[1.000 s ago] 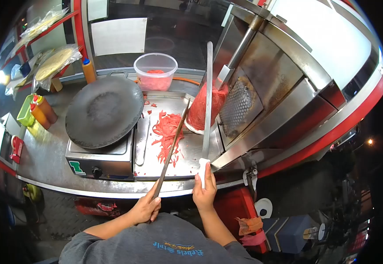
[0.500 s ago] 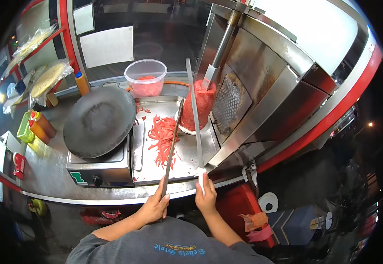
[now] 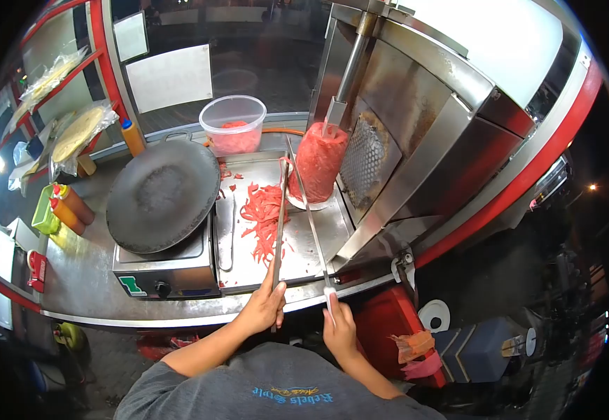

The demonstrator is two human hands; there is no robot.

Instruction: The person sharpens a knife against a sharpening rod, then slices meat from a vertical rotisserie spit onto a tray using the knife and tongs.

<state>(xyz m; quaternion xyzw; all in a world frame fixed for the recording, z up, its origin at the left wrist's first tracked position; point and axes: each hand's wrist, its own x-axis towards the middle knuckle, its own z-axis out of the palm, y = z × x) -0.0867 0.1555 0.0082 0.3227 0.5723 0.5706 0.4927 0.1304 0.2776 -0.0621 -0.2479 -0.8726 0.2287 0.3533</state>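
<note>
Street food stall — vertical rotisserie (image 3: 416, 133), griddle (image 3: 161, 194), steel counter (image 3: 80, 280)

— How are the arms placed?
— Both reach forward, forearms bare, converging ahead of the chest.
— And the hands?
— The left hand (image 3: 266, 306) is fisted, thumb upward; the right hand (image 3: 339, 327) is clenched too, knuckles up.

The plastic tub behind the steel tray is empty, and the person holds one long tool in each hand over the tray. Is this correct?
Not quite. The head view shows the plastic tub holds red meat, so it is not empty. The rest stands: the left hand and the right hand each grip a long tool over the steel tray.
</note>
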